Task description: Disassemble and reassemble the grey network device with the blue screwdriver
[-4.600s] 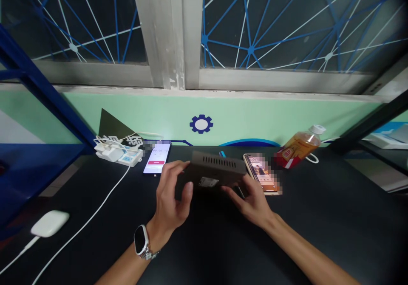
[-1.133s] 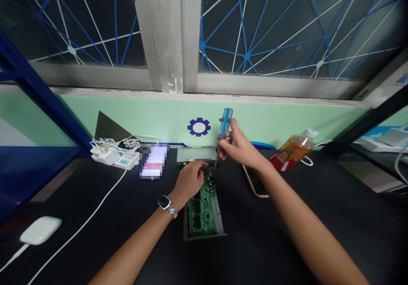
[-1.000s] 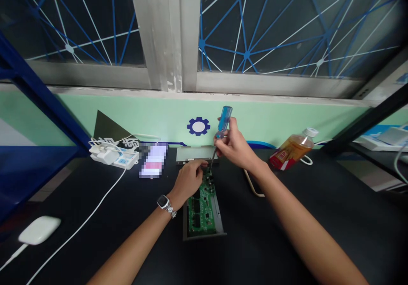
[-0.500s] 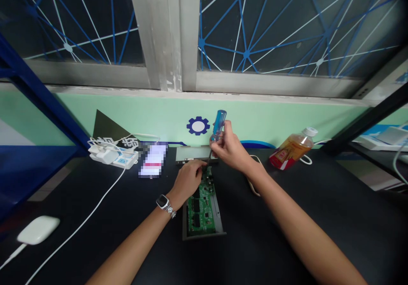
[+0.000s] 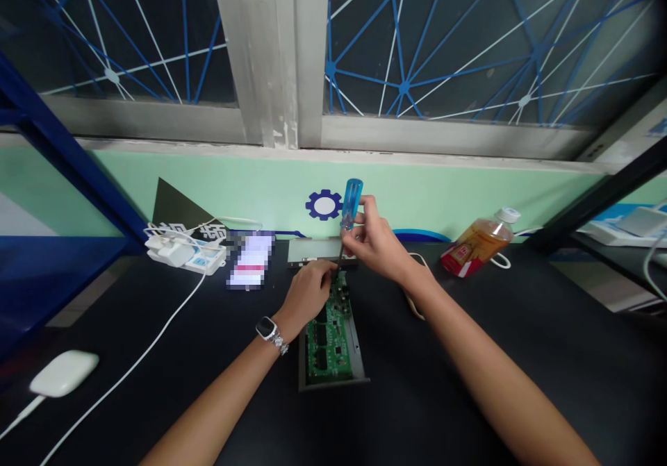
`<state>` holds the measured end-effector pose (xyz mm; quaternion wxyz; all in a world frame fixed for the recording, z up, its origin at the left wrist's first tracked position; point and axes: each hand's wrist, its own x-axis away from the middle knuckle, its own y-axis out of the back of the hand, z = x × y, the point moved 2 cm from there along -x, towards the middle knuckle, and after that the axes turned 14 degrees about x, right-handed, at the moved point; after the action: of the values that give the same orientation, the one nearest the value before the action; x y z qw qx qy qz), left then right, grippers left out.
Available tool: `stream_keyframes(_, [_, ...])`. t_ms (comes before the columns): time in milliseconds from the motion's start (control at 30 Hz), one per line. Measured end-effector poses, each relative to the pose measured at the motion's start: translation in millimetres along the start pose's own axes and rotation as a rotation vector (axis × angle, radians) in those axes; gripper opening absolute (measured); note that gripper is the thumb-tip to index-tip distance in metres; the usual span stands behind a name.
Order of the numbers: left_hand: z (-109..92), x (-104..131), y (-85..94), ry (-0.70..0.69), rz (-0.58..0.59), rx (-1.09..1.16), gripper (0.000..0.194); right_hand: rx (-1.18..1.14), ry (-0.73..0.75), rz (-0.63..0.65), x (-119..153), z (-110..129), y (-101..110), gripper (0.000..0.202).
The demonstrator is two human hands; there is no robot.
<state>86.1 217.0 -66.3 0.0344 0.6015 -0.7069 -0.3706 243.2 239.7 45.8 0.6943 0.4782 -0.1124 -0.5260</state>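
Observation:
A blue-handled screwdriver (image 5: 351,204) stands nearly upright, its tip down at the far end of a green circuit board (image 5: 331,348). The board lies in a grey metal tray (image 5: 358,355) on the black table. My right hand (image 5: 375,240) grips the screwdriver low on its handle with pinched fingers. My left hand (image 5: 308,291) rests over the board's far left part, fingers pressed together near the screwdriver tip; what they hold, if anything, is hidden.
Behind the board lies a flat metal piece (image 5: 313,251). A phone (image 5: 251,261) and a white power strip (image 5: 192,256) with cables lie left. A bottle (image 5: 476,244) stands right. A white charger (image 5: 63,373) lies front left.
The screwdriver handle has tipped slightly left and now stands more upright, and the fingers of my right hand have shifted on it. My left hand has barely moved.

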Motion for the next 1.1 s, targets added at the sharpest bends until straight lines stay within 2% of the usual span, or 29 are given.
stream_keyframes(200, [-2.5,-1.3,1.5,-0.010,0.004,0.020,0.026,-0.063,-0.004,0.033,-0.6,0.4,0.0,0.035])
stream_keyframes(367, [-10.0,-7.6,8.1,-0.041,0.046,0.222,0.025,-0.084,0.014,0.044,-1.3,1.4,0.9,0.034])
stream_keyframes(500, [-12.9,-13.1,10.4,-0.014,0.054,0.343,0.025,-0.098,0.028,0.051,-1.1,2.5,2.7,0.033])
stream_keyframes(800, [-7.9,-13.9,7.4,0.052,0.018,0.350,0.017,-0.045,0.015,0.061,-0.6,-0.2,6.9,0.029])
stream_keyframes(900, [-7.9,-13.4,7.0,0.050,0.008,0.346,0.017,0.029,-0.037,0.006,-1.3,0.4,5.6,0.029])
stream_keyframes(1100, [-5.7,-11.2,5.3,0.017,-0.020,0.301,0.017,0.203,-0.105,-0.242,-2.1,1.2,2.2,0.040])
